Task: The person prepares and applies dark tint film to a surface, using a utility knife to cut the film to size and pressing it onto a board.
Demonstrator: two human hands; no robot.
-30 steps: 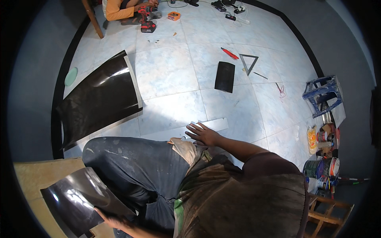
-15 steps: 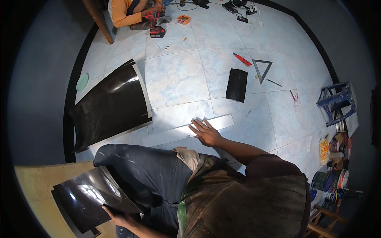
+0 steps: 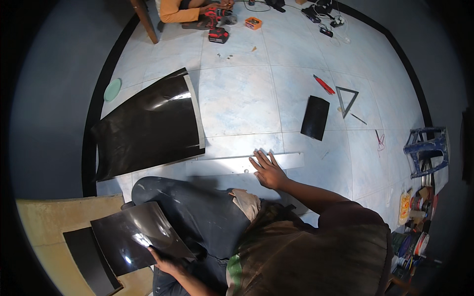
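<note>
Pale blue floor tiles (image 3: pixel 237 103) are seen all across the room, and a dark band is seen along their edge. At about ten o'clock a big black sheet (image 3: pixel 148 126) is laid flat on the floor, with a pale strip along its right side. A tan board (image 3: pixel 59 217) is seen at about eight o'clock, and a dark flat panel (image 3: pixel 91 264) is laid on it. Just right of that board, a shiny black sheet (image 3: pixel 136 237) is held over the person's knee. Its lower edge is gripped by the left hand (image 3: pixel 165 261), with the fingers closed on it. A long pale strip (image 3: pixel 237 165) is laid on the floor near the middle. The right hand (image 3: pixel 269 170) is pressed flat on this strip, with the fingers spread wide and nothing gripped.

A blue stool (image 3: pixel 427 150) is seen tipped over at three o'clock, and cans and tape rolls (image 3: pixel 414 222) are piled at about four o'clock. A small black panel (image 3: pixel 315 117) is laid at about two o'clock, and a metal triangle (image 3: pixel 348 98) and a red tool (image 3: pixel 323 85) are placed near it. At twelve o'clock another person's orange sleeve (image 3: pixel 180 12) is seen next to a red drill (image 3: pixel 217 22). A small green disc (image 3: pixel 112 90) is laid at about eleven o'clock.
</note>
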